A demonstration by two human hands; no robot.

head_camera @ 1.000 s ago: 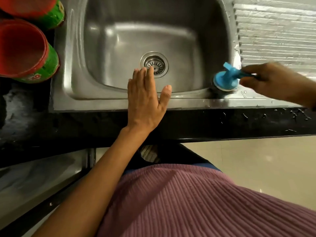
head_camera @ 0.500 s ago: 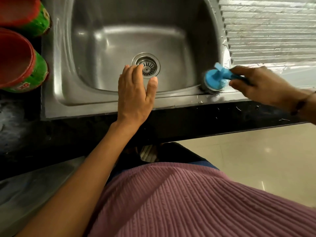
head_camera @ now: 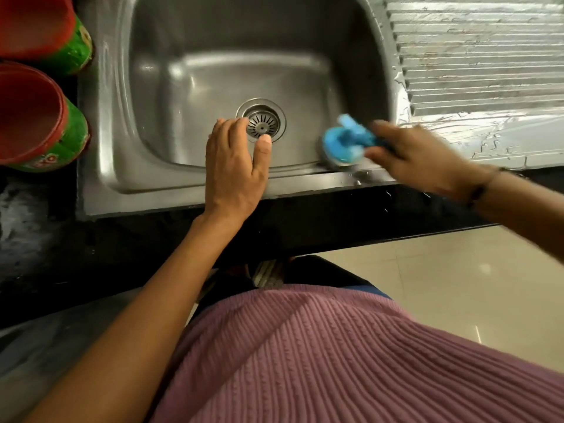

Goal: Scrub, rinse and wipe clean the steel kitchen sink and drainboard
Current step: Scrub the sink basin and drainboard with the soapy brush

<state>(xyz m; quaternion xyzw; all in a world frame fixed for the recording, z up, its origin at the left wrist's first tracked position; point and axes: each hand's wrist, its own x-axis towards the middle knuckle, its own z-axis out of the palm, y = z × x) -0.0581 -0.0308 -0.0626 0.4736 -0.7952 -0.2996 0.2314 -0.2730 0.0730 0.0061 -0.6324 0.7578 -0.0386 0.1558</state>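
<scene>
The steel sink (head_camera: 100,166) fills the upper middle, with a round drain strainer (head_camera: 262,123) in its basin. A ribbed drainboard (head_camera: 476,56) lies to its right, with wet streaks along its near edge. My right hand (head_camera: 415,157) grips the handle of a blue round scrub brush (head_camera: 345,141), whose head presses on the sink's near inner wall at the right corner; both are motion-blurred. My left hand (head_camera: 235,169) rests flat on the sink's front rim, fingers apart, reaching over the basin beside the drain.
Two red-and-green containers (head_camera: 39,117) stand on the dark counter (head_camera: 45,239) left of the sink. The counter's front edge runs below the sink rim, with beige floor tiles (head_camera: 457,285) beneath at the right. My pink ribbed top fills the bottom.
My right hand has swept the brush leftwards from the sink's right front corner rim into the basin's near wall. My left hand has stayed on the front rim.
</scene>
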